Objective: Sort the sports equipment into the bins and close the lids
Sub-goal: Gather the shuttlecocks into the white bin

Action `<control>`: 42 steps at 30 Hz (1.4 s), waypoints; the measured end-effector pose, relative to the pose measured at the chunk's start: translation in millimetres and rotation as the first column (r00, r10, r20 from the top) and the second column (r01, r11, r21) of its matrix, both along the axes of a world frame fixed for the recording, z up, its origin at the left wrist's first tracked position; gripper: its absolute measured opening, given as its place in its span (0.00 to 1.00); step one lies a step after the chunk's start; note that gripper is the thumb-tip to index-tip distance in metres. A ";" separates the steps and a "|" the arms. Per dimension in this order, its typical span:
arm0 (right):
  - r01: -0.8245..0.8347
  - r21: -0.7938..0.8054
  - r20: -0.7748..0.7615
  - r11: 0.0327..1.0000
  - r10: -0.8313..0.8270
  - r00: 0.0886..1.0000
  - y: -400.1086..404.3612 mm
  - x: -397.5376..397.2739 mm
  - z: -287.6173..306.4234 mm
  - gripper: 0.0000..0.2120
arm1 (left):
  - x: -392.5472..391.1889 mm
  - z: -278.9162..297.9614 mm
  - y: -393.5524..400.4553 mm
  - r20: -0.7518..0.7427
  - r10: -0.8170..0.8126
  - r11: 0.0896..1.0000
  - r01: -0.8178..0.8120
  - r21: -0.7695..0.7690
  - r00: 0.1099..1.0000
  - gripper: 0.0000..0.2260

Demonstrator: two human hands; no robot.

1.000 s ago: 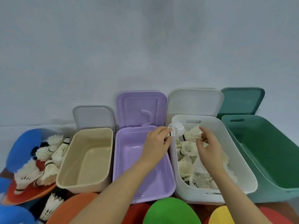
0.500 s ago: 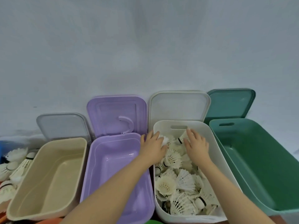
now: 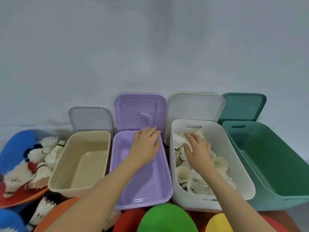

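White bin, third from the left in a row of four: heaped with white shuttlecocks, feathered skirts pointing every way. Right hand lies flat on top of the heap toward the far end of the bin, palm down, fingers spread and straight, gripping nothing. White lid stands propped against the wall just behind its bin.

Purple bin sits just left of the white one, sides nearly touching. Nothing shows on its floor. Left hand hovers over its far end, palm down, fingers relaxed and extended, fingertips reaching the far rim where the purple lid leans upright; hand holds nothing. Whether the fingertips touch the rim cannot be told.

Beige bin to the left of the purple one, its interior bare, with a grey translucent lid upright behind. Green bin at the right end, the largest, its green lid leaning on the wall.

Loose pile of shuttlecocks remains outside the bins at far left, resting on a blue disc and a red disc. More coloured discs line the near edge: orange, green, yellow. All lids off their bins.
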State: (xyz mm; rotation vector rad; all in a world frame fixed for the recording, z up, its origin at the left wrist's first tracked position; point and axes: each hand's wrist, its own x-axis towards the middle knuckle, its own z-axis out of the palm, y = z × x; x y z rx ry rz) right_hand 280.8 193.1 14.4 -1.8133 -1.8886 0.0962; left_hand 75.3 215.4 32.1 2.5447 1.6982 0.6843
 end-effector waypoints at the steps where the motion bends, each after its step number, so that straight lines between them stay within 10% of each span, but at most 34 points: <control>1: -0.021 0.028 -0.015 0.999 0.021 1.000 -6.7 -10.8 3.1 0.19 | -11.4 2.5 -7.2 0.006 0.015 1.000 -0.015 0.007 1.000 0.18; 17: -0.361 0.100 -0.276 0.927 0.374 0.885 -123.9 -233.2 -4.9 0.20 | -255.8 -14.6 -154.7 0.029 0.187 0.980 -0.184 -0.072 0.982 0.22; 27: -0.602 -0.124 -0.356 0.789 0.531 0.769 -195.1 -335.8 -54.9 0.15 | -364.4 -76.6 -240.8 -0.021 0.251 0.941 -0.249 -0.229 0.968 0.18; 34: -0.642 -0.403 -0.098 0.652 0.667 0.739 -228.3 -352.1 -82.3 0.15 | -389.6 -110.8 -283.6 -0.030 0.142 0.949 -0.144 -0.280 0.989 0.32; 42: -0.584 -0.272 -0.233 0.765 0.536 0.811 -240.9 -352.5 -79.8 0.05 | -382.6 -122.4 -285.9 0.129 0.193 0.961 -0.161 -0.226 0.973 0.07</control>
